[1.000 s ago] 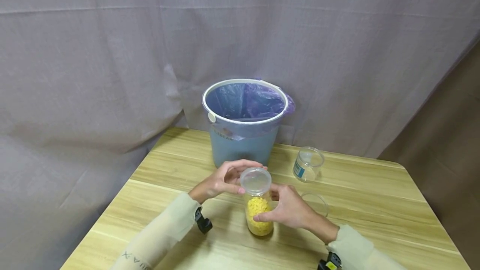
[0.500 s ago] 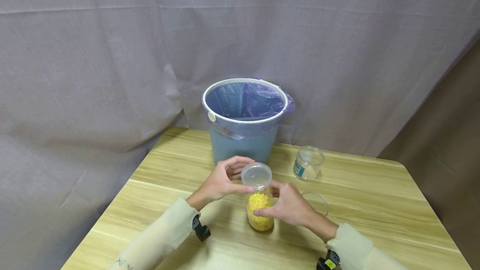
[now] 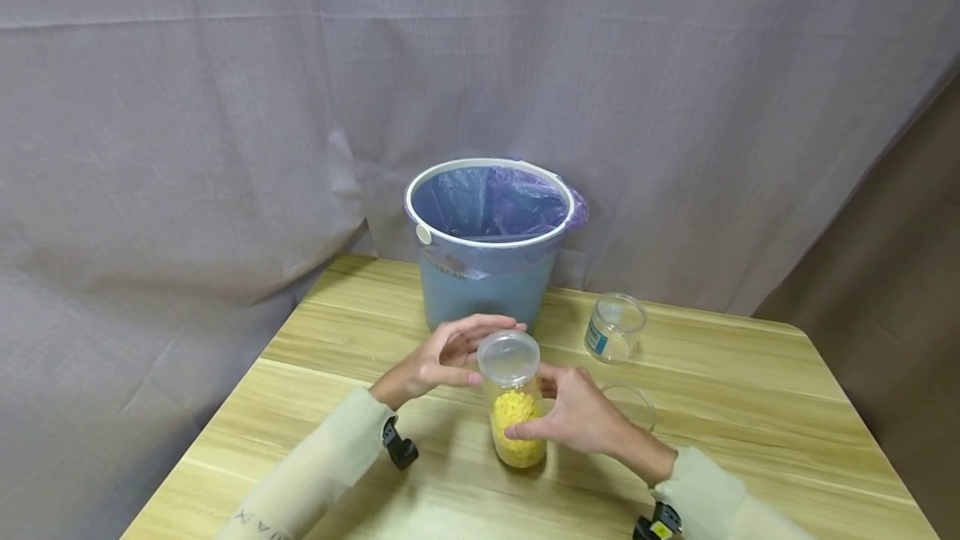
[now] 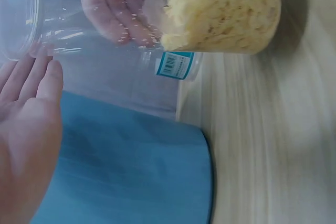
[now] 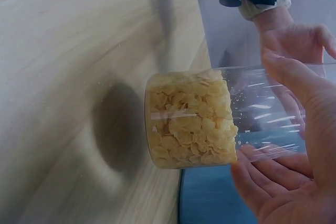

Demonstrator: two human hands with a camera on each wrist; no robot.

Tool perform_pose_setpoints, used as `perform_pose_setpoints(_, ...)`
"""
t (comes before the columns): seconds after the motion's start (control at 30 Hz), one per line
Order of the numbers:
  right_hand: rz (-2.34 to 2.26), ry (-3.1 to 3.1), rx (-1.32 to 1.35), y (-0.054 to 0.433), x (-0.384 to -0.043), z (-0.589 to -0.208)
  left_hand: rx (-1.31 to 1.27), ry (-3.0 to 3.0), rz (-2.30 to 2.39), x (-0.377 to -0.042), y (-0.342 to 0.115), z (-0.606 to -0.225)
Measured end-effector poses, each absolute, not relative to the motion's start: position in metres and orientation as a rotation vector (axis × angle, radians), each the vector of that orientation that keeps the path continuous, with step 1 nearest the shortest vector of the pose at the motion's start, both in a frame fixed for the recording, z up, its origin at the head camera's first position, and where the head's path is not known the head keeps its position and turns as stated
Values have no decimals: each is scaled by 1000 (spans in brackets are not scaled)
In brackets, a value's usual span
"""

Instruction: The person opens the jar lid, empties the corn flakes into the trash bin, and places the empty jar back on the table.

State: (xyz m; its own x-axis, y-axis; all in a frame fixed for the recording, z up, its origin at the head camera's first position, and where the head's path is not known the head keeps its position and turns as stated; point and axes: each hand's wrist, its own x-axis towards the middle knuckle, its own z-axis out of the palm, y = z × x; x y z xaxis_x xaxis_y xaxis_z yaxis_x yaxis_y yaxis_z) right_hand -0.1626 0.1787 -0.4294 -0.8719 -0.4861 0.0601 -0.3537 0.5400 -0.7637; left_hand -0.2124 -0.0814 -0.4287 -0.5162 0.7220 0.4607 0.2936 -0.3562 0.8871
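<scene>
A tall clear jar (image 3: 499,400) with yellow flakes (image 5: 191,121) in its lower part stands upright in front of me, its translucent lid (image 3: 510,358) on top. My right hand (image 3: 577,411) grips the jar's side, thumb in front and fingers behind. Beside the lid on the left is my left hand (image 3: 442,361), its thumb tip right at the lid's edge and its fingers reaching behind. In the left wrist view those fingers (image 4: 39,74) look nearly straight, their tips close to the lid's rim. The jar's bottom is close over the table, its shadow beside it.
A blue bucket (image 3: 480,294) with a white rim and purple bag liner stands behind the hands. To its right are a short clear jar (image 3: 618,327) with a teal label and, nearer, a clear round lid (image 3: 633,407) lying on the wooden table (image 3: 735,423). Grey curtain hangs behind.
Half a second ago my left thumb lay across the front of the lid; now it is back at the left edge. The jar went slightly away and came back, still in my right hand.
</scene>
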Motion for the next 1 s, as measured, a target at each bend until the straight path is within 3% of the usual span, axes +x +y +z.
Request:
perform_pose_setpoints(0.27, -1232, 2620, -750, 178, -162, -431, 1341, 1595, 1912, -213, -76, -424)
perform_pose_setpoints(0.63, -1229, 2680, -692, 181, -165, -432, 1072, 2028, 1960, -203, -71, -422)
perform_pose_setpoints(1.0, -1232, 2615, -695, 180, -164, -433, 1383, 1651, 1865, -214, -87, -422)
